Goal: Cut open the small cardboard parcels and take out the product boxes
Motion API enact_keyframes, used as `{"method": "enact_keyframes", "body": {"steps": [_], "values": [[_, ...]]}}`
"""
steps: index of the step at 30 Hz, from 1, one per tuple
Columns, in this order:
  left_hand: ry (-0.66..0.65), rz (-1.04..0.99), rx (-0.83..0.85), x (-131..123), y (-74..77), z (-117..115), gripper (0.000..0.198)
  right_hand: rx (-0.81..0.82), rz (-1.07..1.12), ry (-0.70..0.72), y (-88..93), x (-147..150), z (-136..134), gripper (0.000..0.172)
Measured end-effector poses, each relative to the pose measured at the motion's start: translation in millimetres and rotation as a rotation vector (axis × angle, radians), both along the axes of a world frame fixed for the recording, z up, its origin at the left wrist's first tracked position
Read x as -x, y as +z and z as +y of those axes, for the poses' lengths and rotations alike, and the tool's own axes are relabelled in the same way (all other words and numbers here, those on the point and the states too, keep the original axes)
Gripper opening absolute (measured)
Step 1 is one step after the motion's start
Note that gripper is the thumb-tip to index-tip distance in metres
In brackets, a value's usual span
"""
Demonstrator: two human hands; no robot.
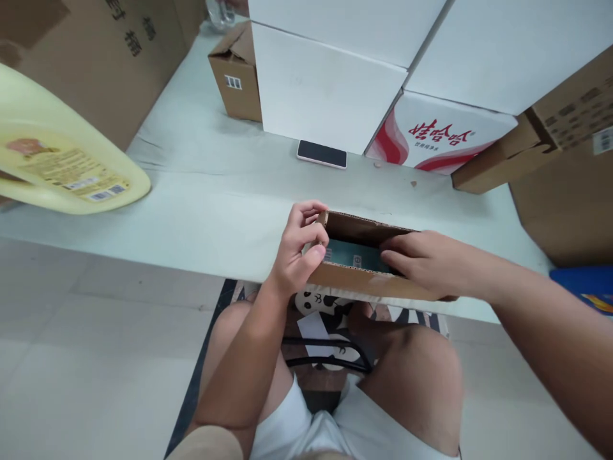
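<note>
A narrow, open-topped cardboard box (368, 279) sits at the front edge of the table. My left hand (302, 246) is closed on its left end, with the thumb by the near rim and the fingers bent around the end wall. Inside the box lies a flat teal pack (352, 253) with small white printed labels. My right hand (416, 255) reaches into the right part of the box from above. Its fingers are bent together at the right end of the teal pack, and the box wall partly hides them.
Behind the box lies a phone (322, 154), in front of stacked white cartons (328, 89). A small brown box (239, 83) stands back left. A large yellow bottle (67, 153) is at the left. Brown cartons (575, 166) and a blue package (582, 284) are at the right.
</note>
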State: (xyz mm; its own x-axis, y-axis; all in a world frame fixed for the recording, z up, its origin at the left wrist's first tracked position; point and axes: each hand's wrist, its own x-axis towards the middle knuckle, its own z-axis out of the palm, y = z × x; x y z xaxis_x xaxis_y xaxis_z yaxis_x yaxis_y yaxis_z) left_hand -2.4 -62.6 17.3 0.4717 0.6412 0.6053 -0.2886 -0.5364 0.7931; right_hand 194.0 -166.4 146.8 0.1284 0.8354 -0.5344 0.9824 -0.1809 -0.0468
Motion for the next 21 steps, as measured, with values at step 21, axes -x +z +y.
{"method": "enact_keyframes", "body": {"steps": [21], "values": [[-0.06,-0.059,0.109,-5.4,-1.2,-7.5,0.037,-0.074,0.26,-0.864,-12.0,5.6,-5.6,0.047]]}}
